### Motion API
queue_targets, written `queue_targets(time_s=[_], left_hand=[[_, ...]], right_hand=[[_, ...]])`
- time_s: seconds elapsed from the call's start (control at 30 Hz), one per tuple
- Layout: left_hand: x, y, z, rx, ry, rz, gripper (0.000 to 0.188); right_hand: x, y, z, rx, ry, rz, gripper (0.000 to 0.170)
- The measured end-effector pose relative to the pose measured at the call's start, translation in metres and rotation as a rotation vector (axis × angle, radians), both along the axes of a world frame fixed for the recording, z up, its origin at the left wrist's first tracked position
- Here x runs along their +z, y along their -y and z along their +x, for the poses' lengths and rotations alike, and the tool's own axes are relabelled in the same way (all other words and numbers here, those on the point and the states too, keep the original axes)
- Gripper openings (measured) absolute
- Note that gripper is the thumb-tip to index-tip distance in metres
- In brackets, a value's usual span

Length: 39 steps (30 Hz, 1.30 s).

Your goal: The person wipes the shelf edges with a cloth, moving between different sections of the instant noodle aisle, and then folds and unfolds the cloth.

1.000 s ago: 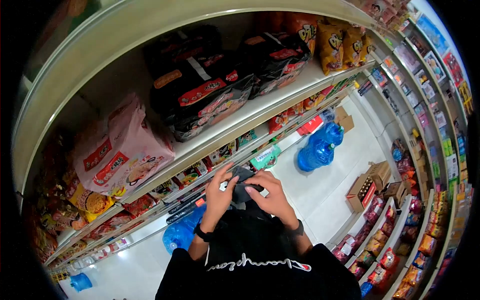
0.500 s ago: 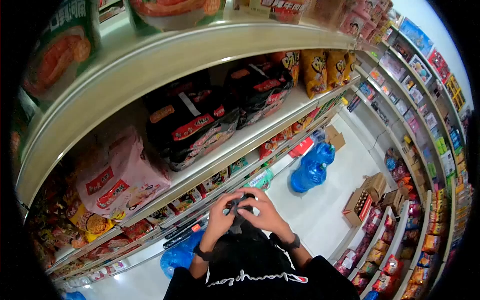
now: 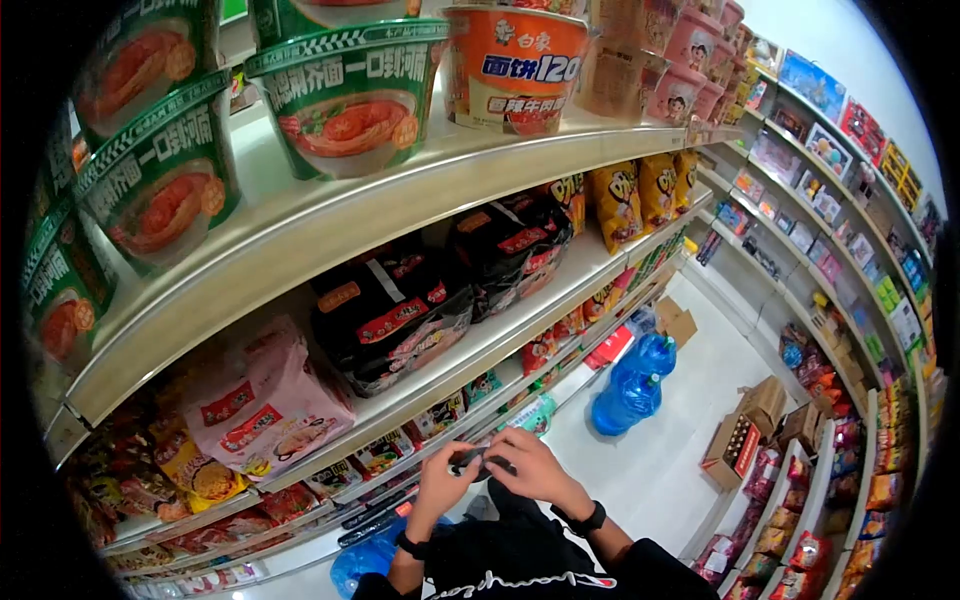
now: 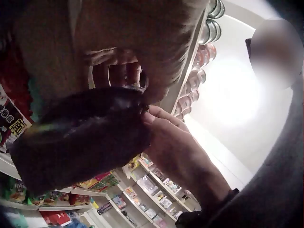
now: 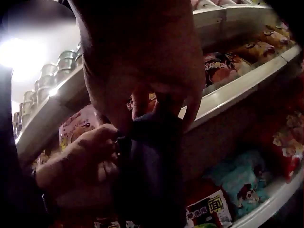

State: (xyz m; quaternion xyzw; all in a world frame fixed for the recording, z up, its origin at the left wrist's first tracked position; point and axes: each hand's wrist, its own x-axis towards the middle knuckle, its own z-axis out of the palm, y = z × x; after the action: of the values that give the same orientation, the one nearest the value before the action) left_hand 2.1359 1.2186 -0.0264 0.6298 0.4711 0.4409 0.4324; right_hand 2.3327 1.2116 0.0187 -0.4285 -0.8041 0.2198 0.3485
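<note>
In front of the chest, both hands hold a dark, soft, pouch-like item (image 4: 85, 142). The left hand (image 3: 445, 482) grips one side of it, thumb toward the other hand. Against it, the right hand (image 3: 535, 468) pinches the item's edge between thumb and fingers. In the left wrist view the item hangs long and flat, with the right hand's fingertips (image 4: 151, 116) at its upper corner. The right wrist view shows its dark body (image 5: 152, 166) below the right hand, the left hand (image 5: 80, 154) close beside. Much of it is hidden by the fingers in the head view.
A shelf just ahead carries cup noodles (image 3: 350, 110), with black noodle packs (image 3: 395, 310) and a pink pack (image 3: 265, 405) below. On the white floor stand blue water bottles (image 3: 630, 390) and cardboard boxes (image 3: 730, 445). Stocked shelves (image 3: 800, 190) run along the right.
The head view has tilted up, bringing the cup noodles into sight. Both hands keep hold of the dark item and shift around it; less of it shows between them now.
</note>
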Motion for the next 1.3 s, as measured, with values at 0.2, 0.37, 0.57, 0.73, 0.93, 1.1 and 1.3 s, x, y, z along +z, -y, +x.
queue_targets(time_s=[0.2, 0.37, 0.57, 0.73, 0.93, 1.1, 1.3], left_hand=[[0.01, 0.005, 0.007, 0.119, -0.003, 0.105, 0.013], [0.004, -0.004, 0.018, 0.212, 0.079, 0.06, 0.011], [0.014, -0.031, 0.061, 0.091, -0.066, -0.021, 0.012], [0.03, -0.05, 0.09, 0.005, -0.003, -0.026, 0.013], [0.014, -0.065, 0.118, -0.024, 0.09, -0.095, 0.014], [0.012, -0.062, 0.132, -0.043, 0.123, -0.209, 0.016], [0.005, -0.051, 0.127, -0.099, 0.192, -0.241, 0.024]], right_hand=[[0.014, -0.008, 0.007, 0.041, 0.075, 0.057, 0.016], [0.0, -0.024, 0.024, 0.092, 0.013, 0.031, 0.017], [-0.01, -0.036, 0.061, 0.054, -0.068, -0.004, 0.016], [-0.007, -0.047, 0.075, -0.057, -0.29, -0.065, 0.018], [-0.013, -0.059, 0.099, -0.149, -0.345, -0.032, 0.016], [-0.024, -0.066, 0.12, -0.181, -0.324, -0.047, 0.017], [-0.019, -0.064, 0.115, -0.132, -0.255, -0.062, 0.017]])
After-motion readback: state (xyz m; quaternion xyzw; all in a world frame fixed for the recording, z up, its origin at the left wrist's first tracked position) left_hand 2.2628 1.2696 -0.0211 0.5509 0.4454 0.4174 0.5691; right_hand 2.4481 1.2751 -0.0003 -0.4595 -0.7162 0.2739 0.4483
